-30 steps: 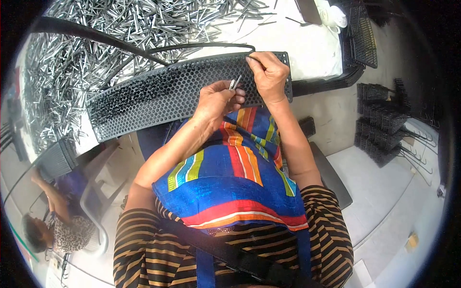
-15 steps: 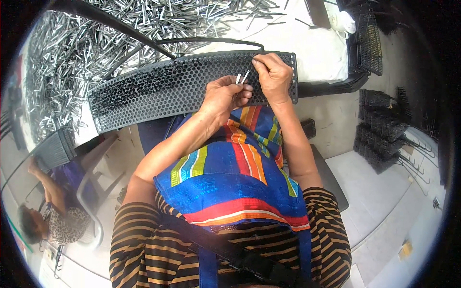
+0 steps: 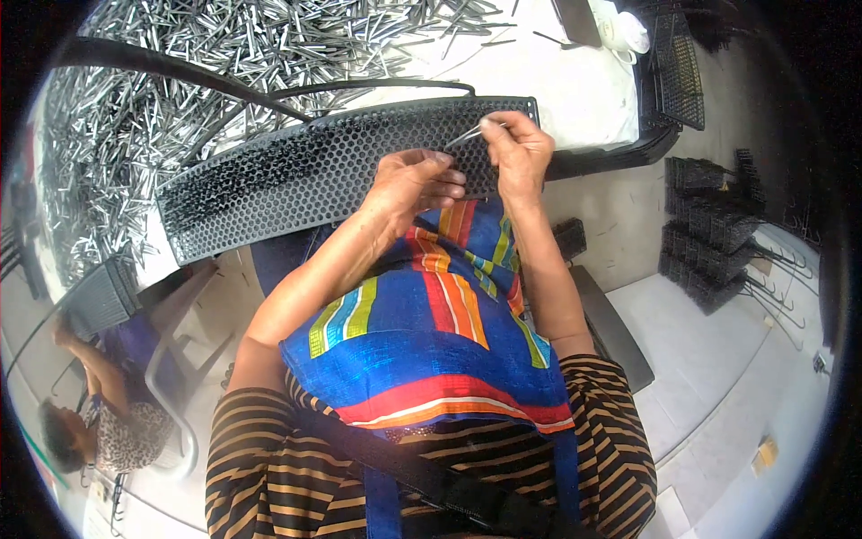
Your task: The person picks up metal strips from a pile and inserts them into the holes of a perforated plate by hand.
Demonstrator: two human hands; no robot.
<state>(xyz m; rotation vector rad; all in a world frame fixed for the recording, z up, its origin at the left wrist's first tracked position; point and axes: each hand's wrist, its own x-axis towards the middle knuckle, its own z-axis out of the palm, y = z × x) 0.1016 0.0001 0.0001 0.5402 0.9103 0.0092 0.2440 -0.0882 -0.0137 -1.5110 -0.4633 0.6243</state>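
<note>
A long, black perforated plate (image 3: 278,216) lies in front of me, with dark bits standing in many holes toward its left and far side. My right hand (image 3: 521,157) is closed over the plate's right end. Between its thumb and fingers it pinches a few thin metal strips (image 3: 467,135), which point left toward my left thumb. Just left of them, my left hand (image 3: 415,184) hovers above the plate, its fingers loosely bent and apart, nothing visible in them. The palm side of the left hand is hidden.
A big heap of thin metal strips (image 3: 242,54) covers the white table (image 3: 548,90) beyond the plate. A black curved rod (image 3: 180,63) crosses above the heap. Black racks with hooks (image 3: 705,234) sit at right. Another person (image 3: 99,422) sits at left by a similar dark plate (image 3: 99,301).
The strips that stuck up from my left fingers are now in my right hand's pinch. My left fingers have loosened. The whole view has shifted slightly.
</note>
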